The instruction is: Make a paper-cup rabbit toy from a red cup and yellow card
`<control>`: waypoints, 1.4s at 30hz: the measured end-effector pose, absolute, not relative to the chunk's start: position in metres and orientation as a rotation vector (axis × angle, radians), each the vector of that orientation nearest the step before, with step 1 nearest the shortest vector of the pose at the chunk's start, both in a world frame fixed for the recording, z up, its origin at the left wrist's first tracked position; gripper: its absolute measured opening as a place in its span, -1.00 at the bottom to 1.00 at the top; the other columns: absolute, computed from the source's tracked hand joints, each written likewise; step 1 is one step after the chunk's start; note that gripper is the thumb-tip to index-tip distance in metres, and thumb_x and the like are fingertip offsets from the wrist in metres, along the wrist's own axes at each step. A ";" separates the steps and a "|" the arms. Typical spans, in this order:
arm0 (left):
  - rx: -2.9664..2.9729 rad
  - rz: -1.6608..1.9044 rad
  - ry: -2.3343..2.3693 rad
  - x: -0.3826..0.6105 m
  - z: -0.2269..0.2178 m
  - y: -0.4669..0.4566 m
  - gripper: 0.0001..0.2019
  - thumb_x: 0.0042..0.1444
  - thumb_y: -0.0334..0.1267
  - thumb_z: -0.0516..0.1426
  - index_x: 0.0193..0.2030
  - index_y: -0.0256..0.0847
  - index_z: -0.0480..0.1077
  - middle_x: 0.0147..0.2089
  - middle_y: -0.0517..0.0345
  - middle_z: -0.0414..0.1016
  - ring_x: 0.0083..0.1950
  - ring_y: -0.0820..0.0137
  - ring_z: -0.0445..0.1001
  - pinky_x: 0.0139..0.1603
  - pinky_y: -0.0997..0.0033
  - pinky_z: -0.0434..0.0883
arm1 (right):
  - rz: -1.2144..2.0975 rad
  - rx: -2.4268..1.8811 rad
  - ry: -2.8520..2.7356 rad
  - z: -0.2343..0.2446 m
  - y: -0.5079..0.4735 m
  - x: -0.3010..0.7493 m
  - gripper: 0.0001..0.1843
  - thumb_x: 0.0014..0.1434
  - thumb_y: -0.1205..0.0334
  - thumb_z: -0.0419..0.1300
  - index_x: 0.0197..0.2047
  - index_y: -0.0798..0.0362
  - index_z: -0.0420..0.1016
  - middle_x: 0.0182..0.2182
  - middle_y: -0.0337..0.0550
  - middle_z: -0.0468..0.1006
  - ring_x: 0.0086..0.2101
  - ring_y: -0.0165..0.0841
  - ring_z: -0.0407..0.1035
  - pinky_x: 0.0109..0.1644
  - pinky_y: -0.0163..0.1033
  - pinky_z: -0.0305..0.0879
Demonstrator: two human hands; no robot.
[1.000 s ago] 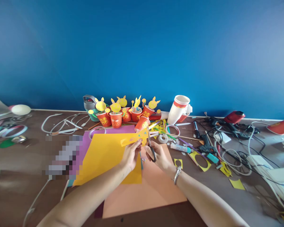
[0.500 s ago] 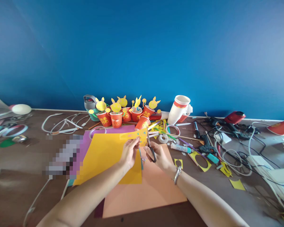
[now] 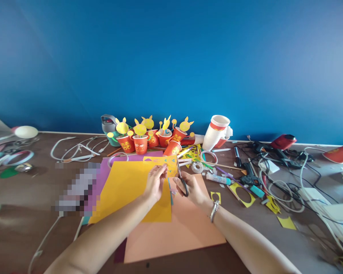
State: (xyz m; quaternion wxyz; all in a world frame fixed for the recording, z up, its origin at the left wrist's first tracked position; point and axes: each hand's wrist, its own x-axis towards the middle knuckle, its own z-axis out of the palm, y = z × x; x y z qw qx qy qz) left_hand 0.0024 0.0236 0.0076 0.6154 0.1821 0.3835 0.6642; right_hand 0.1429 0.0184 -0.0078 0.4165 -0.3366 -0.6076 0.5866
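My left hand (image 3: 154,185) pinches a folded yellow paper strip (image 3: 160,161) with small cut-out holes, held above the table. My right hand (image 3: 192,187) grips black-handled scissors (image 3: 181,177), blades pointing up at the strip's right end. Both hands hover over a yellow sheet (image 3: 128,186) that lies on an orange sheet (image 3: 177,228) and a purple sheet (image 3: 108,167).
Red paper cups with yellow bunny cut-outs (image 3: 144,137) stand at the back by the blue wall. A stack of paper cups (image 3: 215,131), tape rolls (image 3: 197,166), a glue gun (image 3: 248,173), cables (image 3: 286,186), a power strip (image 3: 334,217) and yellow scraps (image 3: 241,193) crowd the right. White cords (image 3: 77,148) lie left.
The left hand has turned the yellow strip, its left end rising until it lies nearly level. The scissors stay at the strip's right end.
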 end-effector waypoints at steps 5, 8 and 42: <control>0.509 1.473 0.927 0.004 0.005 0.022 -0.70 -0.21 -0.10 0.37 -0.54 -0.26 0.41 -0.49 0.23 0.43 -0.47 0.58 0.32 -0.42 0.58 0.24 | 1.488 -0.875 -1.505 -0.005 0.017 0.142 -0.65 0.19 -0.04 0.16 -0.43 0.04 0.23 -0.73 -0.46 0.15 -0.71 -0.56 0.00 -0.63 -0.39 -0.02; 0.616 1.449 1.020 0.004 0.002 0.021 -0.69 -0.22 -0.07 0.37 -0.52 -0.27 0.45 -0.47 0.19 0.46 -0.47 0.55 0.32 -0.39 0.55 0.27 | 1.495 -0.899 -1.517 -0.002 0.016 0.141 -0.61 0.17 -0.08 0.18 -0.45 0.04 0.22 -0.74 -0.47 0.13 -0.71 -0.56 0.00 -0.62 -0.39 -0.01; 0.779 1.426 1.029 0.006 0.012 0.018 -0.76 -0.16 -0.18 0.35 -0.64 -0.24 0.44 -0.59 0.19 0.42 -0.47 0.41 0.40 -0.37 0.44 0.32 | 1.513 -0.854 -1.494 -0.008 0.017 0.145 -0.64 0.18 -0.07 0.17 -0.40 0.06 0.28 -0.67 -0.41 0.18 -0.65 -0.54 0.02 -0.57 -0.37 0.00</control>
